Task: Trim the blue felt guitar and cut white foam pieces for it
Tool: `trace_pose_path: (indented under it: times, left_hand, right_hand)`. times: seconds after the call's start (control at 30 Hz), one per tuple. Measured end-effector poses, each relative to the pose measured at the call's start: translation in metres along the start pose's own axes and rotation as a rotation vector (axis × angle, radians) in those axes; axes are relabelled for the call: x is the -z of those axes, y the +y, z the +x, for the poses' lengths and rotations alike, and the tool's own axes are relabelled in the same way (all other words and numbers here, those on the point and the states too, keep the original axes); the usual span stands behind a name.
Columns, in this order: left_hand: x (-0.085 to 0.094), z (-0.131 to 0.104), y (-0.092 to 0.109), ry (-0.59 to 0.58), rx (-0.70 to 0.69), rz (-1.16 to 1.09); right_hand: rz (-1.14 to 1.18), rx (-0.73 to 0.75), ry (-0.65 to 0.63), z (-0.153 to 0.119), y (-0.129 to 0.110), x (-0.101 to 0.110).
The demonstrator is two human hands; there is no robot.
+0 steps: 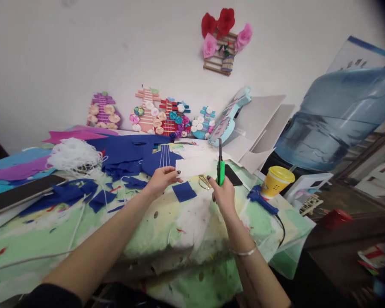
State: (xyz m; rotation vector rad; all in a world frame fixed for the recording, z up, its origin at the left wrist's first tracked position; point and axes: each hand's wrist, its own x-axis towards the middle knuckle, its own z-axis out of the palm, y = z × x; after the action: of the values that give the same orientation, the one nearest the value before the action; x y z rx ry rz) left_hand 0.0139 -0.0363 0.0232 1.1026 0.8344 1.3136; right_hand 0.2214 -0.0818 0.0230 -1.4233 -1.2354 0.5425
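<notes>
My left hand point(164, 180) pinches the near left corner of a white piece of card point(195, 166). Wrapped in my right hand point(223, 196) is a green utility knife point(221, 172), its dark, narrow end pointing up beside the card's right edge. Gold-handled scissors point(205, 182) lie between my hands, partly under the card. Just below the card rests a dark blue square point(184, 191). Behind my left hand is a blue guitar-shaped piece point(162, 160) with white strings, partly covered by the card.
Blue scraps point(102, 199) and a heap of white cord point(75, 156) lie left. To the right are a black phone-like slab point(233, 175), a blue glue gun point(263, 200), a yellow tub point(277, 182) and a large water bottle point(333, 119). Decorated instrument shapes point(146, 109) lean against the wall.
</notes>
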Motion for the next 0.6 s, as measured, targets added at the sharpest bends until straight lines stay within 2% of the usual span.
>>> trace_pose_path:
  times: [0.07, 0.13, 0.23, 0.43, 0.6]
  left_hand:
    - [0.003, 0.001, -0.003, -0.038, -0.008, 0.008]
    - [0.006, 0.001, -0.005, -0.033, -0.009, 0.032]
    - [0.008, 0.001, -0.007, -0.044, -0.014, 0.06]
    - [0.007, 0.001, -0.011, -0.094, -0.033, 0.111]
    - [0.007, -0.001, -0.011, -0.008, -0.028, 0.171]
  right_hand:
    - [0.117, -0.059, 0.008, 0.026, 0.003, -0.01]
    - [0.399, -0.135, -0.027, 0.045, 0.009, -0.021]
    - [0.659, -0.158, -0.077, 0.057, 0.018, -0.034]
    - [0.74, -0.125, -0.071, 0.052, 0.025, -0.035]
    - [0.66, -0.043, 0.101, 0.058, 0.03, -0.027]
